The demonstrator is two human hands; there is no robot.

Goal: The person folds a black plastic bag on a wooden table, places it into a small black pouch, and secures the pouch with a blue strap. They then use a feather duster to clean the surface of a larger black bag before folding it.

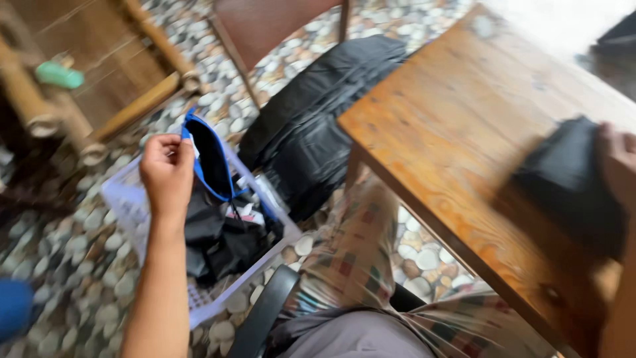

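Head view, looking down past the person's patterned trousers (358, 265) onto a pebble floor (79, 265). The landmark is the white plastic basket (132, 212), which stands on the pebbles to the left of the person's knee.

Left hand (167, 174): raised just above the basket's near-left side, fingers pinched shut on the upper edge of a dark garment with blue trim (209, 156). The garment hangs from the fingers, and its lower end reaches down into the basket.

Basket contents: a heap of black clothing (218, 242) fills the middle and right part; a small pale item lies on the heap, too blurred to identify. The basket's mesh wall shows bare along the near and left sides.

Right of the basket, touching or almost touching its far corner, a large black bag (311, 119) lies on the pebbles.

Further right of the basket, a wooden table (450, 132) occupies the frame. On it rests a folded black cloth (570, 185). The right hand (619, 166) sits at the cloth's right edge, at the frame border; whether it grips the cloth or only presses on it cannot be told.

Beyond the basket stand a bamboo chair (99, 86) and a second chair's legs.
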